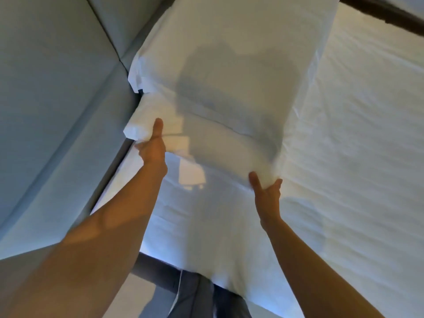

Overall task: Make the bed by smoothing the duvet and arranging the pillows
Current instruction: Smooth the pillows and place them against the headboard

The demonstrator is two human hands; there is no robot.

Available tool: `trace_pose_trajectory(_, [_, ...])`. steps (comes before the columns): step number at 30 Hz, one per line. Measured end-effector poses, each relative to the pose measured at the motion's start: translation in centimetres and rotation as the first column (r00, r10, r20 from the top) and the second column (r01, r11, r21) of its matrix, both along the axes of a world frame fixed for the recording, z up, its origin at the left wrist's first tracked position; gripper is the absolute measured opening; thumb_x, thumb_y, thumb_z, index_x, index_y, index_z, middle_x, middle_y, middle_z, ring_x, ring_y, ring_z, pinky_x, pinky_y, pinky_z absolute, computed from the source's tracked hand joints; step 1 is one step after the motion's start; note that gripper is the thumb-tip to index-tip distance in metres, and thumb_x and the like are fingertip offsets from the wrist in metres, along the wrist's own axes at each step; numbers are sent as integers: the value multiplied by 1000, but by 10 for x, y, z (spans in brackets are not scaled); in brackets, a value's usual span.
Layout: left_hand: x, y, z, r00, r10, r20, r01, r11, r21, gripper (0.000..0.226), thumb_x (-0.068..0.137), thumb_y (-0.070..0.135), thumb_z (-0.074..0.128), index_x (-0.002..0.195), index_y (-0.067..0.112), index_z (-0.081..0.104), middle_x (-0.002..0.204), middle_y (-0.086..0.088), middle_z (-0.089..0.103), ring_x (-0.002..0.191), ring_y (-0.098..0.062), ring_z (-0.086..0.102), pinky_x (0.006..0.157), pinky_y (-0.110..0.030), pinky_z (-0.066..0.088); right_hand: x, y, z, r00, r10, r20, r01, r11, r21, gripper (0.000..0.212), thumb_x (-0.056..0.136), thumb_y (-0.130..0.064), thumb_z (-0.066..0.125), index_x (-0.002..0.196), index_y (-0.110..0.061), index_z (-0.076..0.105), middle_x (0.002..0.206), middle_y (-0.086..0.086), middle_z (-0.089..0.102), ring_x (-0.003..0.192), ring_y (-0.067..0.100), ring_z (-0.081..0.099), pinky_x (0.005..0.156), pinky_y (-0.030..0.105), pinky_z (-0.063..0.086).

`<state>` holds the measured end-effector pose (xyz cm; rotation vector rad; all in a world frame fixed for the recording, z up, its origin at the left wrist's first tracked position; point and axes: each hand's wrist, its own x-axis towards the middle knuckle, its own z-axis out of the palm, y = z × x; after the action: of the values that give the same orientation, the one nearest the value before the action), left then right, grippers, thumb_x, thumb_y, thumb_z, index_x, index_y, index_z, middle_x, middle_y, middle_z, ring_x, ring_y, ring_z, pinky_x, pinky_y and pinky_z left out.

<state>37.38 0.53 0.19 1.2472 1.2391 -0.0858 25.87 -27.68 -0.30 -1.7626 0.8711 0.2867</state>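
Note:
A white pillow [220, 143] lies at the head of the bed, its near edge lifted off the sheet. My left hand [152, 145] is shut on its left corner, thumb on top. My right hand [267, 191] pinches its right near corner. A second white pillow [229, 53] lies beyond it, partly overlapping, against the headboard. The white duvet or sheet [355, 145] covers the bed to the right and shows fine wrinkles. My head's shadow falls across both pillows.
A pale padded headboard [57, 99] fills the left side, with a seam between its panels. The dark bed frame [165, 278] shows below the mattress edge near my legs. A dark strip [385, 12] crosses the top right corner.

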Motion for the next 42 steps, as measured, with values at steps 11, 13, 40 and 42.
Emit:
trace_pose_trajectory(11, [12,12,-79,974,67,215,6,946,-324,112,38,88,83,134,34,61,120,7,77,117,-27,69,100,-55,52,10,30,-46,857,-439,-272,505,603,618,116,56,-75,76,157,-37,34,165,-6,34,155,16,25,127,50,12])
trace_pose_trajectory(13, [16,7,-88,958,169,234,-95,950,-298,107,39,83,88,128,27,66,111,3,80,107,-29,75,88,-46,60,12,35,-58,835,-471,-284,522,514,681,95,71,-71,73,153,-34,41,154,-8,46,151,14,33,128,49,12])
trace_pose_trajectory(40, [11,38,-39,941,-161,298,139,986,95,70,71,62,86,120,13,73,120,2,76,109,-13,72,94,-33,58,-13,31,-31,880,-211,-425,422,758,498,43,92,-42,73,112,-6,63,110,16,76,106,34,74,90,45,54])
trace_pose_trajectory(42, [-12,32,-2,957,-124,261,56,966,252,63,68,59,85,89,4,62,92,-5,65,77,-12,63,76,-25,55,-19,5,-5,865,-167,-472,369,851,374,33,94,-28,72,112,-2,64,108,21,75,97,37,74,82,42,53])
